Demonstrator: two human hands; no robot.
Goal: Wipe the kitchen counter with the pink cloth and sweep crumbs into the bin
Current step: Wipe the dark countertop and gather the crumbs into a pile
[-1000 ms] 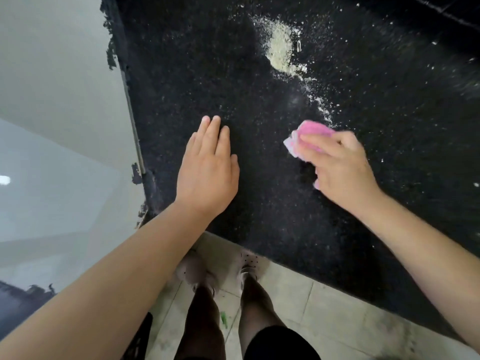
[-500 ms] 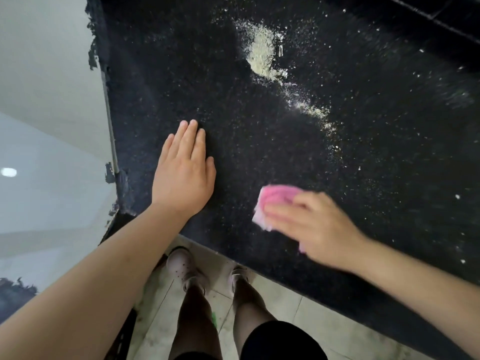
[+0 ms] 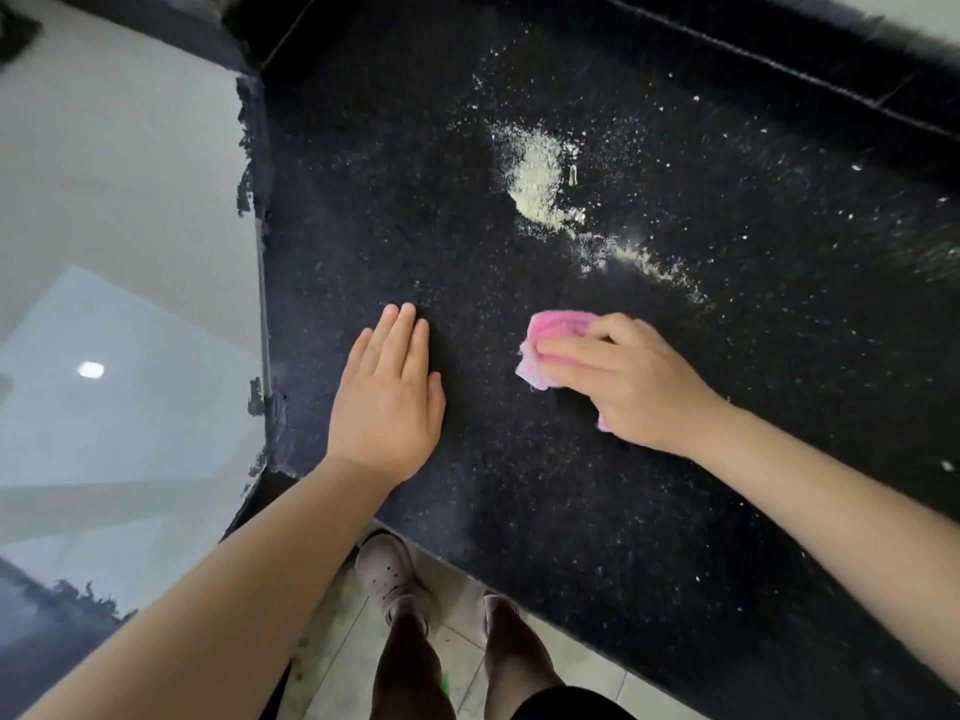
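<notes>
The black speckled counter (image 3: 519, 485) fills most of the view. A pale heap of crumbs (image 3: 540, 181) lies at the upper middle, with a thin trail (image 3: 654, 265) running down-right from it and loose specks scattered to the right. My right hand (image 3: 623, 381) presses the folded pink cloth (image 3: 553, 335) flat on the counter, below the trail. My left hand (image 3: 387, 392) rests palm down on the counter to the left of the cloth, fingers together, holding nothing. No bin is in view.
A glossy white wall panel (image 3: 130, 252) borders the counter on the left, its edge ragged with dark sealant. The counter's front edge runs diagonally at the bottom, over a tiled floor (image 3: 337, 641) where my feet (image 3: 389, 579) stand. A dark backsplash (image 3: 779, 39) rises behind.
My right hand swept the pink cloth down toward the counter's front edge, then back up near the crumb trail. My left hand stayed flat on the counter.
</notes>
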